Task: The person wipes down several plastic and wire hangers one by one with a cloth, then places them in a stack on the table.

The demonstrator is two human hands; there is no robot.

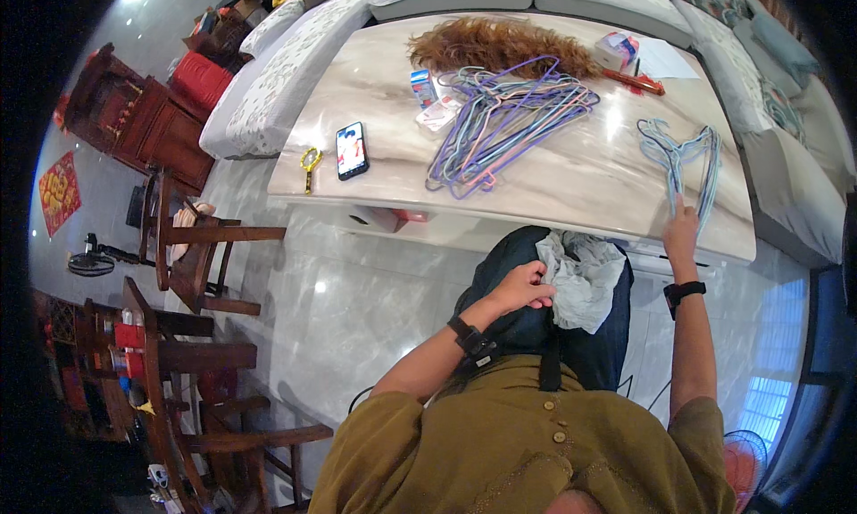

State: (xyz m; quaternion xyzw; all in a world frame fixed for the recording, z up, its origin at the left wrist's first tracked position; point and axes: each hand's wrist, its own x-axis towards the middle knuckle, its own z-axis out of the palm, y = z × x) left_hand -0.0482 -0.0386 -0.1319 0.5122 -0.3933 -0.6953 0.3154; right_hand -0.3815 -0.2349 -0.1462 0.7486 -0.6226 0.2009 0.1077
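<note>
My right hand [681,236] is at the table's front right edge, its fingers on the near end of a small bunch of blue wire hangers [676,159]; whether they grip it I cannot tell. My left hand [525,288] is over my lap with curled fingers, against a crumpled whitish plastic bag [586,280] lying on my thighs. A larger tangled pile of purple, blue and pink hangers [512,129] rests mid-table. Behind it stretches a brown fluffy bundle [499,45].
The marble-topped table [395,126] holds a phone [351,151], a yellow magnifying glass [309,167], a small blue box [422,88], a tissue pack [617,51] and a red-brown stick-like object [635,81]. Sofas [268,99] surround its far sides. Wooden chairs [201,236] stand at left.
</note>
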